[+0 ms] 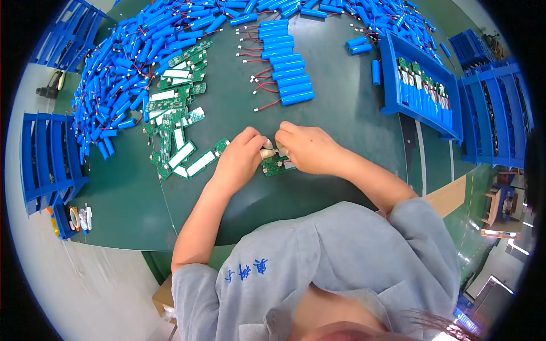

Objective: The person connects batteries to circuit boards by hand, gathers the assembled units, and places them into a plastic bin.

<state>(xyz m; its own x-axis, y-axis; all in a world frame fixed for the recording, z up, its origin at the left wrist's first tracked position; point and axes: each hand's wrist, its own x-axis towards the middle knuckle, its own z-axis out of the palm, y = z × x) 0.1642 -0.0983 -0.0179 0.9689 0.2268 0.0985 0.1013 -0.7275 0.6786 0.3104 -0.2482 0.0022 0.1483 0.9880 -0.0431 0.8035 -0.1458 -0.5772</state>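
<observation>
My left hand [243, 156] and my right hand [309, 149] meet low in the middle of the table, fingertips almost touching. Pale covers sit on some fingertips. Both hands are pinched closed around something small between them, mostly hidden by the fingers. Just under the fingertips lies a green circuit board [274, 166], its right part running beneath my right hand. To the left of my left hand lies another circuit board with a white strip [202, 163]. Ahead of my hands, blue cylindrical batteries [296, 90] lie in a column, their red leads and white plugs pointing left.
A loose heap of circuit boards [170, 108] lies left of centre. Piled blue batteries [122, 74] cover the far and left table. At right stands a blue tray [392, 77] holding batteries with boards. Blue racks [48, 159] flank the table; small tools [85, 217] lie at lower left.
</observation>
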